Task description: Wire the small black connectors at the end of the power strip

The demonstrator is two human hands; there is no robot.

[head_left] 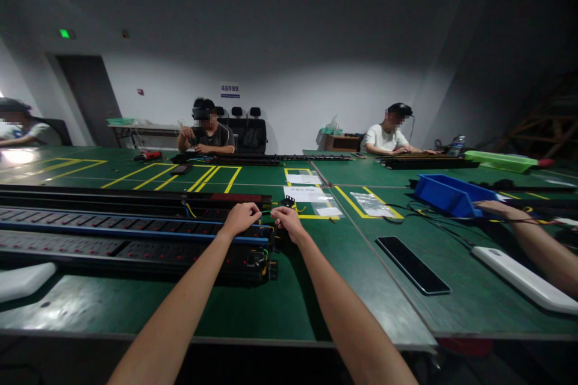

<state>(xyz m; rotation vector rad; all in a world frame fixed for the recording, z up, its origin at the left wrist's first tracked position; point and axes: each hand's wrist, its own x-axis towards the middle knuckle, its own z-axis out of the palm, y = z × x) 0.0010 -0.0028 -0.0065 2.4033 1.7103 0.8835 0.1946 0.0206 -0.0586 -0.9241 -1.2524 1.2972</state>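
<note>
My left hand (241,219) is closed in a pinch above the right end of the long black power strips. Close beside it, my right hand (288,221) is also pinched, with a short green wire (265,213) running between the fingertips of both hands. The blue-edged power strip (194,230) lies under my left hand, with wires at its open end. Nearest to me is another black power strip (180,256) with red dots along its face; loose wires show at its end fitting (259,260). A small black part (289,199) with yellow wires stands just beyond my right hand.
A phone (413,264), a white power bank (524,277) and a blue bin (451,195) are to the right, where another person's hand (494,209) reaches the bin. Papers (307,194) and a plastic bag (371,204) lie ahead. Several people sit around the green table (361,307).
</note>
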